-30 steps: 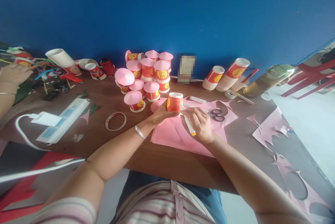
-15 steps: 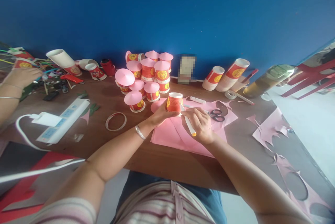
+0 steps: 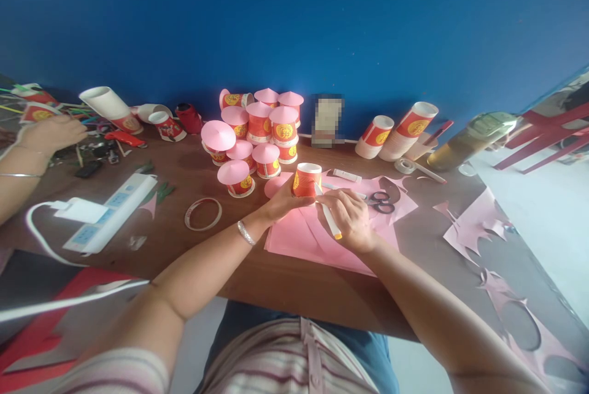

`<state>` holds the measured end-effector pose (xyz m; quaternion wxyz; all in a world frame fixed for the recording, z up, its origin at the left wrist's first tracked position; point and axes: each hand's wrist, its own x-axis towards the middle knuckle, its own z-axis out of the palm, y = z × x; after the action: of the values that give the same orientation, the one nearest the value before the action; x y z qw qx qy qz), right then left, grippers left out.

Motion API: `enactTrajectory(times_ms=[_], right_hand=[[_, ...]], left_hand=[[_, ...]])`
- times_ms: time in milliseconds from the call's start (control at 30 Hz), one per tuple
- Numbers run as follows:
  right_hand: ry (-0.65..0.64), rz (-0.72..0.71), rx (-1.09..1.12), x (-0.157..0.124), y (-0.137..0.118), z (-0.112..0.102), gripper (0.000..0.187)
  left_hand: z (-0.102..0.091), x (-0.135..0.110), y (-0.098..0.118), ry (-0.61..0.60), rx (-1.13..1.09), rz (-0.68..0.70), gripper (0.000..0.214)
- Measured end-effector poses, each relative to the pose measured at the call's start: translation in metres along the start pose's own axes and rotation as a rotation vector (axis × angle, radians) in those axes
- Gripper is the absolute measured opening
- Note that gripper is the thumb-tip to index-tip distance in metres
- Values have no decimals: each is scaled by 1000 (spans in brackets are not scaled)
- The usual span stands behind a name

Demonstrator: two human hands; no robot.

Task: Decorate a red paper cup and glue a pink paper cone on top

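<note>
My left hand is wrapped round a red and yellow paper cup standing upside down on a stack of pink paper sheets. My right hand pinches a white glue stick with an orange end, its tip against the cup's lower side. A pink paper circle lies just left of the cup. Behind it is a cluster of several finished cups with pink cone tops.
Black scissors, a glue cap and tape rolls lie on the brown table. A power strip sits left. Another person's hand rests among craft clutter far left. Pink offcuts lie right; cup stacks lean against the blue wall.
The other person's hand at far left has moved right into the clutter. My hands, the cup and the glue stick have barely shifted.
</note>
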<state>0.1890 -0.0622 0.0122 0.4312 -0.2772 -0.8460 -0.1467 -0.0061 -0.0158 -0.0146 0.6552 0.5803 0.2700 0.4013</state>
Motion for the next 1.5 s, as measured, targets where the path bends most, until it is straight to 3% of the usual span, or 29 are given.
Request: enactTrajectory(times_ms=[367, 800, 1067, 1500], right_hand=[[1, 13, 13, -3, 0, 0, 29], [-11, 25, 25, -8, 0, 7, 31], [10, 27, 3, -5, -1, 6, 23], [-15, 11, 21, -4, -1, 2, 28]], left_hand=[[0, 1, -3, 34, -1, -9, 46], [-1, -1, -1, 5, 30, 16, 65], [-1, 2, -5, 30, 19, 9, 51], [-1, 1, -3, 25, 12, 25, 47]])
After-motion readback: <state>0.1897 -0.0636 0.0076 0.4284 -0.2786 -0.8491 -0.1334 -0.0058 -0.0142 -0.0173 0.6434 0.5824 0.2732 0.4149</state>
